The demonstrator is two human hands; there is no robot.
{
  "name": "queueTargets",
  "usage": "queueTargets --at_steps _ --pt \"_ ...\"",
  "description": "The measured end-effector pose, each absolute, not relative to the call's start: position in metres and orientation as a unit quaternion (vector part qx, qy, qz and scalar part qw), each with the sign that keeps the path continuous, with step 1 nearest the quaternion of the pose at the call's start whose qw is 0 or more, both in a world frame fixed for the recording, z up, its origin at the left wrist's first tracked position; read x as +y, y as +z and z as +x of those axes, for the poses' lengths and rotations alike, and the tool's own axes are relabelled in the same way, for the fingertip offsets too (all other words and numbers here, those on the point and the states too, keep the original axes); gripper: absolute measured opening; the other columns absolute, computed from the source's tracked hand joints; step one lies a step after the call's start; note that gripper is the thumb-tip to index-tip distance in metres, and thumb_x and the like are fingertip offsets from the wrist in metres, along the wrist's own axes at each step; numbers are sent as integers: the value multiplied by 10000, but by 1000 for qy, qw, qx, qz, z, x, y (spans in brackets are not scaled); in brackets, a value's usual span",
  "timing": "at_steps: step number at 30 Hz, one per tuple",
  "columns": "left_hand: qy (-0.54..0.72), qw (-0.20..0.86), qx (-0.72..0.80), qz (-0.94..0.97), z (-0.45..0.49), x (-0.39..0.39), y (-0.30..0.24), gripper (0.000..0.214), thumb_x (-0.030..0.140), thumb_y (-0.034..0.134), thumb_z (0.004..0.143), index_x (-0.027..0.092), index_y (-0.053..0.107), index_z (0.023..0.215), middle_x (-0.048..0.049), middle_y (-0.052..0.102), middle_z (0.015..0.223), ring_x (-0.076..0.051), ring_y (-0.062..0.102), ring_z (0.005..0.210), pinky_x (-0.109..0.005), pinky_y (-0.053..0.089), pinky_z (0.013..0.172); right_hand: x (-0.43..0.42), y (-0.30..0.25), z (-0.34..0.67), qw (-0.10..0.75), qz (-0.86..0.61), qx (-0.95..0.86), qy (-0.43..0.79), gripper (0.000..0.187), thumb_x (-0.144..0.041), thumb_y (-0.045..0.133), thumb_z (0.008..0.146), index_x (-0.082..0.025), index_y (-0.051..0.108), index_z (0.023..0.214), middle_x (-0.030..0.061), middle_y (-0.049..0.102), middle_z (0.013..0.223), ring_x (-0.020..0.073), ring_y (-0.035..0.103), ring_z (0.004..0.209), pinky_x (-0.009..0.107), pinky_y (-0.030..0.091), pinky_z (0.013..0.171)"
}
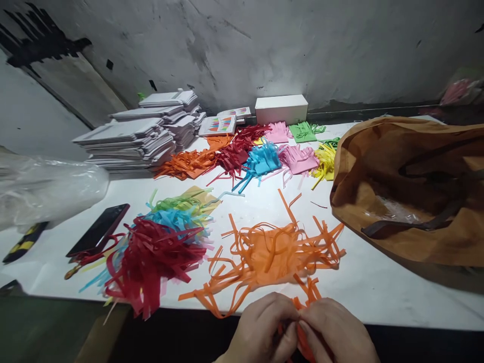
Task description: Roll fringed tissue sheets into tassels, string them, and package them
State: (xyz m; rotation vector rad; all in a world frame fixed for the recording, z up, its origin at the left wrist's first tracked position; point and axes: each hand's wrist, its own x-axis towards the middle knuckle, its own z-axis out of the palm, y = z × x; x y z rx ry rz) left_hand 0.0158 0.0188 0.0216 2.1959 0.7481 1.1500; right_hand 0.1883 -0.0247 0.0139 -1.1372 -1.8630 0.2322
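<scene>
My left hand (pixel 265 322) and my right hand (pixel 336 327) meet at the table's front edge, fingers pinched together. Both are closed on a piece of orange fringed tissue paper (pixel 309 291), whose strips stick up between them; part of it is hidden by my fingers. Just beyond them lies a spread orange fringed tissue sheet (pixel 270 249) with curled strips reaching out on both sides. To the left sits a pile of fringed tissue, with a dark red bunch (pixel 155 262) on top of a light blue one (pixel 172 219) and a green one (pixel 177 201).
Folded fringed bundles in several colours, including a blue one (pixel 262 159), lie along the back. Behind them stand stacked white packets (pixel 132 138) and a white box (pixel 282 109). A brown bag (pixel 408 247) gapes at right. A phone (pixel 99 229) and clear plastic (pixel 53 191) are left.
</scene>
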Motion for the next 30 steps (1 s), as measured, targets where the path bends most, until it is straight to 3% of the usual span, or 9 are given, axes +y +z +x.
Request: queueTargets --at_steps 5,10,15,21,24,28,30 --pt "434 263 280 815 12 16 23 246 3 528 828 190 553 986 -48 657 770 -140 645 681 -199 544 631 -21 7 180 505 -448 -736 44 208 -85 454 947 -196 601 850 -30 601 638 109 572 557 312 532 874" --pt "401 318 294 807 9 18 32 180 46 517 829 215 537 888 -7 628 721 -119 592 625 -180 486 580 -23 18 182 430 -436 -788 -55 160 -77 506 948 -116 634 1036 23 724 785 117 678 689 356 455 1052" --pt "330 363 364 792 8 16 31 135 80 503 818 213 516 803 -15 618 763 -119 562 639 -181 451 555 -23 23 184 384 -400 -819 -151 143 -72 538 944 -76 674 988 63 741 768 149 696 696 427 438 1092" --pt "309 308 416 798 9 10 30 139 85 482 844 219 485 806 15 593 723 -120 537 602 -196 422 536 -26 23 178 413 -453 -787 -72 188 -74 489 963 -121 671 977 32 711 755 139 677 699 499 305 1179" --pt "321 265 426 803 11 8 34 158 67 468 850 220 487 816 24 584 716 -115 541 591 -190 426 529 -28 24 181 451 -467 -758 -59 187 -66 495 946 -155 659 939 5 701 737 120 666 657 471 282 1194" --pt "362 236 405 806 10 7 34 164 61 461 856 221 490 835 27 575 706 -114 544 587 -187 443 538 -30 20 188 393 -462 -795 -14 162 -62 557 911 -170 646 993 -13 725 816 104 696 706 398 196 1232" --pt "374 266 398 795 9 6 30 158 64 468 851 217 505 835 17 587 716 -118 558 608 -191 465 558 -31 13 187 416 -460 -784 -37 145 -81 536 923 -178 638 956 -31 707 759 91 678 638 375 220 1221"
